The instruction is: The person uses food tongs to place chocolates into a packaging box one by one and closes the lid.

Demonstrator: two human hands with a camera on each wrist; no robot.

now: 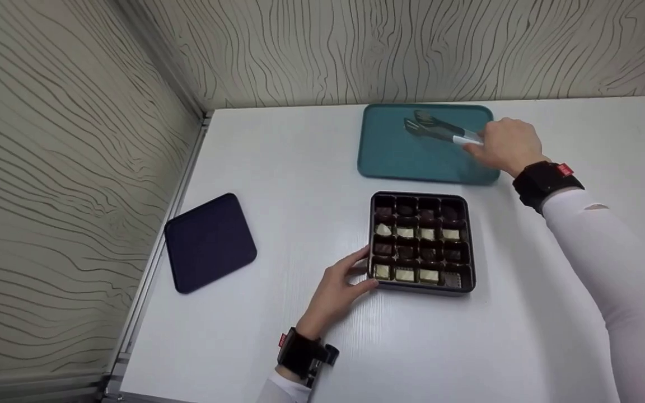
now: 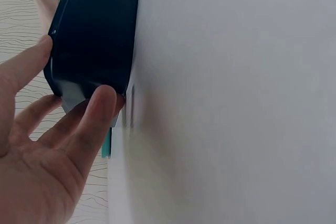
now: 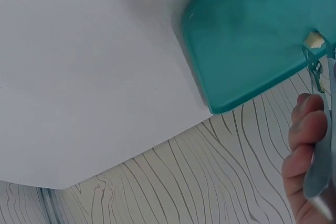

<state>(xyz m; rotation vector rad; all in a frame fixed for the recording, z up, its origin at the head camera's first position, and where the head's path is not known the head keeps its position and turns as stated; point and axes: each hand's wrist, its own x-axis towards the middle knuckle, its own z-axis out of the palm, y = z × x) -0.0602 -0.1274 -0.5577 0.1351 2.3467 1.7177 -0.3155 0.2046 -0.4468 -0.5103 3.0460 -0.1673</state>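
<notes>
My right hand point(image 1: 510, 146) holds a pair of tongs point(image 1: 440, 133) over the teal tray point(image 1: 389, 162), and their two tips stand apart. A small cream-coloured chocolate point(image 3: 314, 39) is right by the tong tips over the tray in the right wrist view; the head view does not show it clearly. My left hand point(image 1: 333, 291) grips the front left corner of a dark chocolate box point(image 1: 420, 289), thumb at the front and fingers along the left side. Rows of dark and cream chocolates fill its compartments, while the front right compartment point(image 1: 452, 280) shows a bare dark bottom.
A dark square lid point(image 1: 210, 243) lies near the left edge of the white table point(image 1: 300, 168). Wood-patterned panels point(image 1: 322, 50) rise behind the table and on its left. The teal tray sits at the back, beyond the chocolate box.
</notes>
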